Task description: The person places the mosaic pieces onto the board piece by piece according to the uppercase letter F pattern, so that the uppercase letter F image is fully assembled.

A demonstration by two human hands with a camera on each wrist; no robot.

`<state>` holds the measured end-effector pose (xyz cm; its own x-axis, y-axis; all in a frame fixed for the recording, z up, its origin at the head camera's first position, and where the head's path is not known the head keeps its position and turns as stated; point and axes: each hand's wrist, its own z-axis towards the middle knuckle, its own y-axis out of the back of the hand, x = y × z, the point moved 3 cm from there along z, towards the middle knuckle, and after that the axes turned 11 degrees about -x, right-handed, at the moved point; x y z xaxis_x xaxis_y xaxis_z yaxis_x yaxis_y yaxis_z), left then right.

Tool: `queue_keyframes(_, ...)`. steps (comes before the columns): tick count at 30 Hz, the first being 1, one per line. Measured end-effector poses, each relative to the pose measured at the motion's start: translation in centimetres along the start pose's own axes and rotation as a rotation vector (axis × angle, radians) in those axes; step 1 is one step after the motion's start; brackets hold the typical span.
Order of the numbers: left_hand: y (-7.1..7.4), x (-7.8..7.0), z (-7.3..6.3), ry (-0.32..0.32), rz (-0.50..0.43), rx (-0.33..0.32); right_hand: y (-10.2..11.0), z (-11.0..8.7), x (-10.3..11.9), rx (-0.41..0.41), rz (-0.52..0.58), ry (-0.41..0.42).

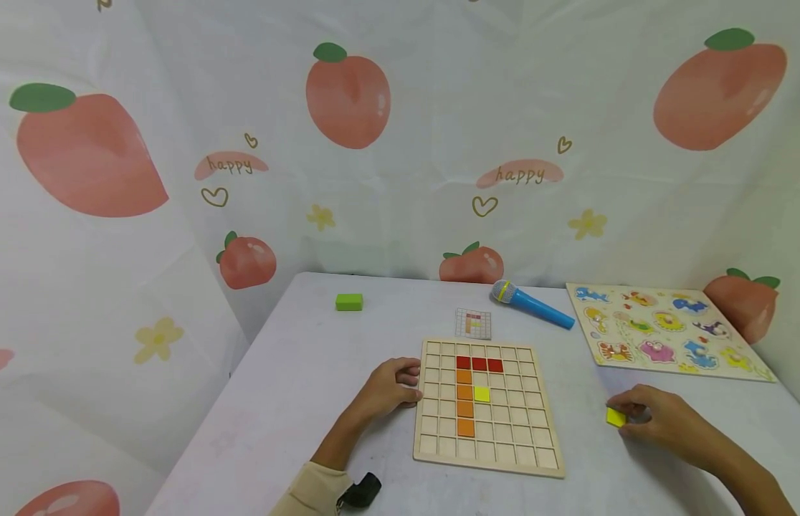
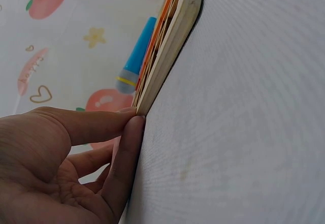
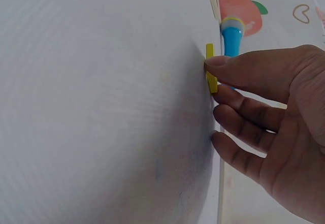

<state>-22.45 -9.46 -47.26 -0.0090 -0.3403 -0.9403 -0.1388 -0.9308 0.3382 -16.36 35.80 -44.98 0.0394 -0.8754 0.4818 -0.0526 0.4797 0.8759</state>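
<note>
A wooden grid board (image 1: 510,430) lies on the table with red, orange and yellow square tiles in some of its cells. At its left edge is my left hand (image 1: 388,387); in the left wrist view the thumb and a finger pinch the board's edge (image 2: 170,51). To the right of the board, my right hand (image 1: 664,423) pinches a yellow tile (image 1: 616,417) between thumb and fingers. The right wrist view shows this yellow tile (image 3: 210,76) edge-on, close to the tabletop. Behind the board lies a small printed pattern card (image 1: 474,324).
A blue toy microphone (image 1: 542,308) lies at the back. An animal puzzle board (image 1: 671,351) is at the back right. A green block (image 1: 349,302) sits at the back left. A fruit-printed cloth (image 1: 400,215) hangs behind the white table (image 1: 277,401).
</note>
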Motion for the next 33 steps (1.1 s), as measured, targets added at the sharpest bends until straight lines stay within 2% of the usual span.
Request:
queue_keyframes(19, 0.0, -0.1, -0.1, -0.006, 0.002, 0.001, -0.3, 0.1, 0.4, -0.022, -0.002, 0.072)
queue_keyframes(23, 0.0, -0.1, -0.1, -0.001, 0.005, 0.002, -0.4, 0.3, 1.0, -0.026, 0.019, 0.087)
queue_keyframes(33, 0.0, 0.0, 0.0, -0.006, -0.008, 0.008, -1.4, 0.8, 3.3, -0.072, 0.072, 0.2)
